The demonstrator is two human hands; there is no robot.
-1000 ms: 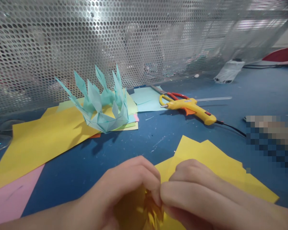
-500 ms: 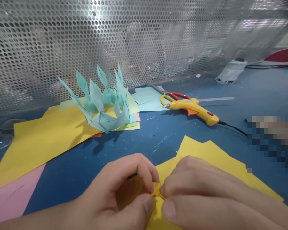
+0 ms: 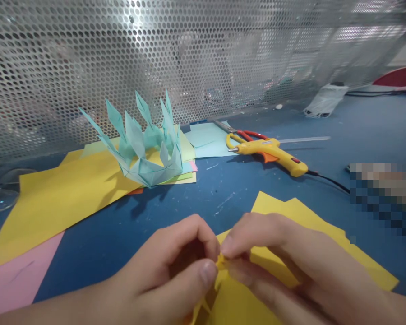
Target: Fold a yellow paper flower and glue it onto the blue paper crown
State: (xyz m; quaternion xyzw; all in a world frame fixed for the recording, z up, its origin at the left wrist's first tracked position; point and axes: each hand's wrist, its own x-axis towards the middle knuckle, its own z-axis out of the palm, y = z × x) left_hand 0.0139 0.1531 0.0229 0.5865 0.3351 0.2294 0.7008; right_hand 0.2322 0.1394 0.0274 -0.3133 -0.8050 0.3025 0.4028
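Note:
My left hand (image 3: 169, 271) and my right hand (image 3: 284, 266) meet at the bottom middle of the view, both pinched on a small folded yellow paper piece (image 3: 221, 262). The thumb and fingertips of each hand press its top fold. More of the yellow piece hangs below between my hands (image 3: 223, 302). Under my right hand lie loose yellow paper sheets (image 3: 307, 216) on the blue table (image 3: 189, 198).
A light-blue folded paper crown (image 3: 145, 144) stands on a stack of yellow and coloured sheets (image 3: 61, 194) at left. A pink sheet (image 3: 16, 275) lies at the lower left. A yellow glue gun (image 3: 274, 153), red-handled scissors (image 3: 246, 133) and a perforated metal screen (image 3: 189, 54) are behind.
My right fingers have lifted and opened their arch, pinching the fold with the fingertips. The small yellow piece now shows between both hands. Nothing else has moved.

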